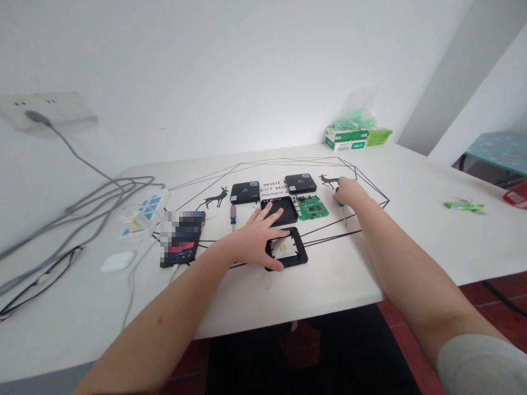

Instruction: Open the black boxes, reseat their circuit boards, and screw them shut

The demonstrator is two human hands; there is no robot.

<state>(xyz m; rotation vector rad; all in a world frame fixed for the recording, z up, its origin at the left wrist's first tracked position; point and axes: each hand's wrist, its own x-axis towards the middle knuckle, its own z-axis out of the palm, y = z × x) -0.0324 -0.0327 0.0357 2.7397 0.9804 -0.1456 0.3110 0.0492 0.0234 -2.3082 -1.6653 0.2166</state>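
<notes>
My left hand [261,236] is spread flat, its fingers reaching over an open black plastic case half [286,211] and its thumb on a second case half [303,255]. Inside that nearer half lies a silvery metal plate [284,248]. A green circuit board [313,208] rests against the right side of the farther half. To the right, my right hand [349,191] is closed round the green handle of a screwdriver [345,218], whose shaft points down toward the table. Another screwdriver [233,214] with a reddish handle lies left of the case halves.
Two closed black boxes [246,192] [300,183] sit behind the parts. At left are a phone [183,240], a white case [118,261], a power strip [144,216], cables and glasses [41,280]. Green-and-white boxes [346,138] stand at the back; a green packet [465,206] lies right.
</notes>
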